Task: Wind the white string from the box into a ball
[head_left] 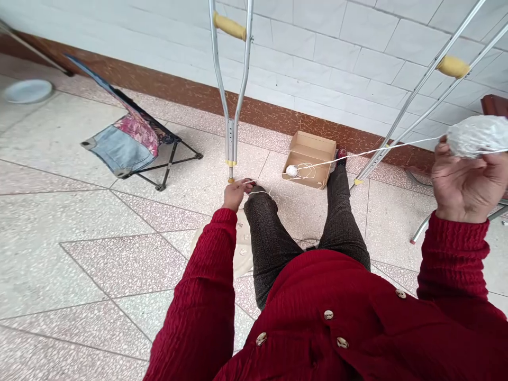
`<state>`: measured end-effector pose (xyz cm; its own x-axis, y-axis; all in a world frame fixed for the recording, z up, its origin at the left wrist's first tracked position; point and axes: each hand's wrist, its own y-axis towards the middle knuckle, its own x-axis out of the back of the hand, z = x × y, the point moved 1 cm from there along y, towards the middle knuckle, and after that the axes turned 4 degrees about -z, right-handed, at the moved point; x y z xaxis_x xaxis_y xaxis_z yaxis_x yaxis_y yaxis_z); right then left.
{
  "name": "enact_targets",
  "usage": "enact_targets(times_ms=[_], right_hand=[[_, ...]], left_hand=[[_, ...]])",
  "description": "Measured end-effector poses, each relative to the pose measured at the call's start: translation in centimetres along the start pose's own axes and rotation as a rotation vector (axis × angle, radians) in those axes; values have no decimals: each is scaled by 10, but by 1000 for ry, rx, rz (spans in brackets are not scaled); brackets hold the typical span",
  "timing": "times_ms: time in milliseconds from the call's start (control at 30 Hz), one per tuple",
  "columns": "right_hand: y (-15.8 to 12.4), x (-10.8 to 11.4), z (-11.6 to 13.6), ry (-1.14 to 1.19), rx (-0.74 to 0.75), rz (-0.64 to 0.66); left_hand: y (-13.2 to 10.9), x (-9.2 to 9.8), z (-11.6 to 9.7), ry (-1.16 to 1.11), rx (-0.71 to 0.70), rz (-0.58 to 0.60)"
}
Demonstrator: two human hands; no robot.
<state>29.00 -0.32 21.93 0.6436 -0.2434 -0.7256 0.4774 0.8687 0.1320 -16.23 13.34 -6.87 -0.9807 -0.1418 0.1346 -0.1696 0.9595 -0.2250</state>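
My right hand [464,182], raised at the far right, is closed around a large ball of white yarn [478,136]. From that ball a strand of yarn [365,153] stretches left across the view, over a cardboard box, toward my left hand [236,193]. The left fingers are pinched on the strand near my knee. Inside the open cardboard box [313,146] on the floor sits a small ball of white yarn [292,170] with loose loops beside it. More slack yarn [273,197] hangs near the left knee.
Two metal crutches lean on the tiled wall, one crutch [230,106] ahead and another crutch [420,95] to the right. A folding stool [133,145] stands at left, with a pale round basin [28,91] beyond. A beige round object [242,248] lies beneath my left arm.
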Motion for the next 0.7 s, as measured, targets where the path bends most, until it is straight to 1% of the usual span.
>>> enact_targets(times_ms=[67,100,133,167,200,233,267,333,400,467,500,567,633,700], right_hand=[[-7,-2,-18,-186,-33,67],[-12,-5,-31,-278,-91,94],[-17,-7,-45,-351,-180,123],[-22,-10,-59,-400,-246,155],[-27,-14,-72,-432,-299,186],[-31,-17,-85,-458,-346,218],[-34,-20,-96,-478,-388,247],[-37,-26,-112,-506,-464,295],[-37,-30,-122,-527,-521,333],[-36,-32,-125,-548,-541,371],[-34,-33,-124,-566,-541,397],[-30,-32,-119,-628,-510,449],[-23,-29,-112,-704,-431,477],[-15,-22,-108,-763,-342,466]], left_hand=[[-4,-7,-1,167,20,63],[-8,-15,-4,284,16,106],[-13,-26,-10,423,-13,160],[-19,-38,-19,503,-72,197],[-26,-52,-30,503,-145,224],[-34,-67,-44,449,-214,266],[-43,-82,-58,342,-263,302],[-64,-111,-88,71,-341,433],[-87,-135,-114,-148,-388,564],[-109,-151,-130,-253,-391,670],[-117,-155,-133,-271,-372,705],[-131,-156,-132,-224,-315,754],[-139,-149,-123,-116,-278,743],[-146,-137,-112,17,-300,716]])
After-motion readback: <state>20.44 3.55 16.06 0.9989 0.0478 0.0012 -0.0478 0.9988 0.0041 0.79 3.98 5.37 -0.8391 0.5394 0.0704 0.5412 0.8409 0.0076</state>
